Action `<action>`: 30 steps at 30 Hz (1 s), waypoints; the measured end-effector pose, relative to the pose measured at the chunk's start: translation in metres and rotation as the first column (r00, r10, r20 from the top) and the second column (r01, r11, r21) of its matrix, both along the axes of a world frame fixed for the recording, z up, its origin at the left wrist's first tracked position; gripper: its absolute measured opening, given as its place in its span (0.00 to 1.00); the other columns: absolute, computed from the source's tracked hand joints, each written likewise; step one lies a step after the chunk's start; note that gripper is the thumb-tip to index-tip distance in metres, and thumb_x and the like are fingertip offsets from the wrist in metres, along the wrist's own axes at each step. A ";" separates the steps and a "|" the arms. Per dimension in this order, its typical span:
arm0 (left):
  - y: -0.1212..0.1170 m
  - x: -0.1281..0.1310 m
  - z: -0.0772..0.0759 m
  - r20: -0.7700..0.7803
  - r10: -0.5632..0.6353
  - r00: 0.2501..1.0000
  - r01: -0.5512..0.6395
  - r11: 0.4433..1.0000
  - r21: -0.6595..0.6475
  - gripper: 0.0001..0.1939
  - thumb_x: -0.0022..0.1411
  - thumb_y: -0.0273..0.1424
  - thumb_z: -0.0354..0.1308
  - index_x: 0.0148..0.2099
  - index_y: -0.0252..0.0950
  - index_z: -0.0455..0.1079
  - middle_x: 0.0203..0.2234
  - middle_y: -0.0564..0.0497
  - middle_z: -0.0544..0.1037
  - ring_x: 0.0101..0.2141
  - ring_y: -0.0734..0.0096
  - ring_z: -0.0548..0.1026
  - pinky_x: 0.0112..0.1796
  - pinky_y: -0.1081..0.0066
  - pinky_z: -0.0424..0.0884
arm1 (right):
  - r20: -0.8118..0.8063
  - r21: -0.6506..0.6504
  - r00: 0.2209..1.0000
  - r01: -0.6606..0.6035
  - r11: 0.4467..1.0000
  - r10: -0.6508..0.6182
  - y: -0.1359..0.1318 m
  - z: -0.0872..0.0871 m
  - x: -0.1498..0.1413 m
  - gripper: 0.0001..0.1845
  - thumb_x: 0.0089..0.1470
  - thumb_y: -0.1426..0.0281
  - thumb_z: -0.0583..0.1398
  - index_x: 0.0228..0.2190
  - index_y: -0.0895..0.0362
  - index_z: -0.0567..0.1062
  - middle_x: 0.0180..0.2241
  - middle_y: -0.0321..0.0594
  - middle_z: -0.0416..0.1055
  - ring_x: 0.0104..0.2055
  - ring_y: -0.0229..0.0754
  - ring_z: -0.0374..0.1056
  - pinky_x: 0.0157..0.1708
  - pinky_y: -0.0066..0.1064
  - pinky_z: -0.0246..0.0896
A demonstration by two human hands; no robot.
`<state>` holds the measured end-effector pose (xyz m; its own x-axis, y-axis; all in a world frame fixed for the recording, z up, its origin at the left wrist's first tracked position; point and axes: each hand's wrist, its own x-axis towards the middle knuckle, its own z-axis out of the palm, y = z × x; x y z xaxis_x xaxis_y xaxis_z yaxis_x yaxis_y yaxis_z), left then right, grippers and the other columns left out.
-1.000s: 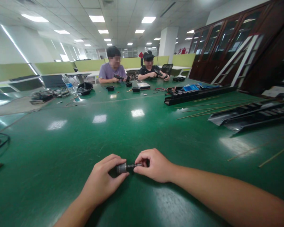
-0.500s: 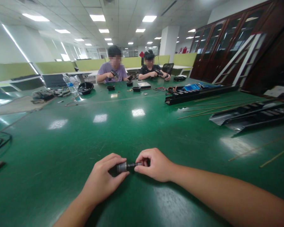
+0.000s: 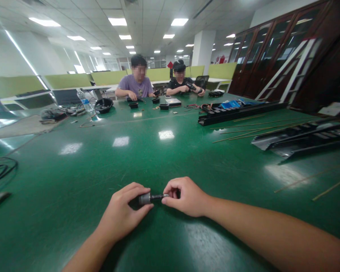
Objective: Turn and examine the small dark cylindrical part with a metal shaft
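Note:
A small grey metal cylinder (image 3: 144,198) with a thin dark threaded shaft (image 3: 158,196) sticking out of its right end is held just above the green table (image 3: 164,158), near its front edge. My left hand (image 3: 121,215) is closed around the cylinder, thumb below and fingers over the top. My right hand (image 3: 185,196) pinches the far end of the shaft between thumb and forefinger. Both forearms rest low over the table. The part of the piece inside each fist is hidden.
Two people sit at the far side of the table with small black parts (image 3: 163,107) before them. Long black trays (image 3: 238,111) and thin rods (image 3: 252,132) lie at the right. Black cable (image 3: 0,172) coils at the left edge; a water bottle (image 3: 85,102) stands far left.
My hands have stayed almost in place on the cylinder and shaft. The person in purple across the table has lowered both hands to the table.

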<state>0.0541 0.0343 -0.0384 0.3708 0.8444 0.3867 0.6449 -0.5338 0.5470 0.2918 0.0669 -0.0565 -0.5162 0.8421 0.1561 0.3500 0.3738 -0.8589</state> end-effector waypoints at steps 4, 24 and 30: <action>0.000 0.000 0.002 0.001 0.002 1.000 -0.002 1.000 -0.008 0.13 0.58 0.31 0.65 0.47 0.43 0.75 0.39 0.51 0.77 0.39 0.69 0.77 0.41 0.70 0.74 | -0.006 -0.005 1.000 0.003 1.000 -0.003 -0.001 -0.001 0.000 0.07 0.50 0.67 0.66 0.29 0.59 0.78 0.23 0.34 0.71 0.23 0.34 0.64 0.25 0.25 0.58; 0.002 -0.007 0.003 -0.010 0.035 0.999 -0.035 0.998 -0.044 0.14 0.58 0.33 0.66 0.48 0.45 0.75 0.40 0.53 0.77 0.40 0.70 0.77 0.44 0.70 0.73 | -0.029 -0.026 0.999 0.020 0.999 -0.021 0.000 0.000 -0.001 0.08 0.49 0.67 0.65 0.29 0.61 0.78 0.22 0.35 0.71 0.23 0.34 0.64 0.24 0.24 0.57; 0.003 -0.008 0.001 -0.018 0.041 0.999 -0.042 0.998 -0.044 0.14 0.58 0.33 0.66 0.47 0.46 0.75 0.40 0.53 0.78 0.40 0.70 0.77 0.44 0.70 0.73 | -0.037 -0.025 0.999 0.021 0.999 -0.022 0.000 -0.001 0.000 0.07 0.49 0.68 0.65 0.29 0.60 0.77 0.22 0.35 0.70 0.23 0.34 0.64 0.24 0.24 0.57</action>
